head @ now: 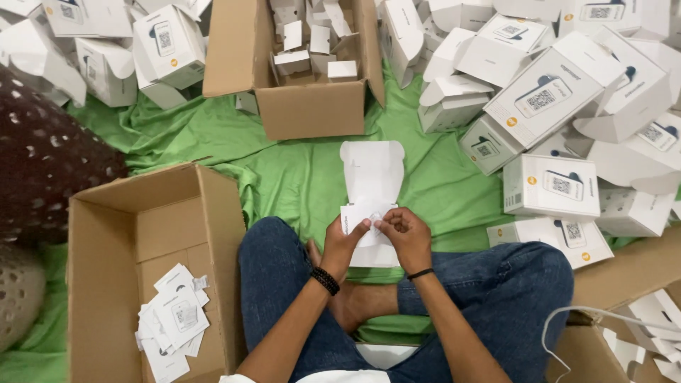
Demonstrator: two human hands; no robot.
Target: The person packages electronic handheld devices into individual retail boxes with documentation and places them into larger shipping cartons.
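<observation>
The left hand (pixel 345 245) and the right hand (pixel 406 236) meet over the lap, both sets of fingers closed on the near end of a flat white carton blank (pixel 372 186), whose rounded flap points away over the green cloth (pixel 298 177); the fingertips pinch a small tab or slip at the blank's lower fold, though which one is too small to tell; to do this fold well, I judge the thumbs should press along the crease line while the other fingers steady the panel from beneath, so the card bends cleanly and does not buckle; the person sits cross-legged in blue jeans on the floor, which the cloth covers; an open brown box (pixel 145 262) at the left holds loose white printed cards (pixel 172 319); another brown box (pixel 312 78) ahead holds small white inserts; finished white cartons (pixel 553 184) lie heaped to the right and along the far edge; a white cable (pixel 567 319) loops at the lower right
</observation>
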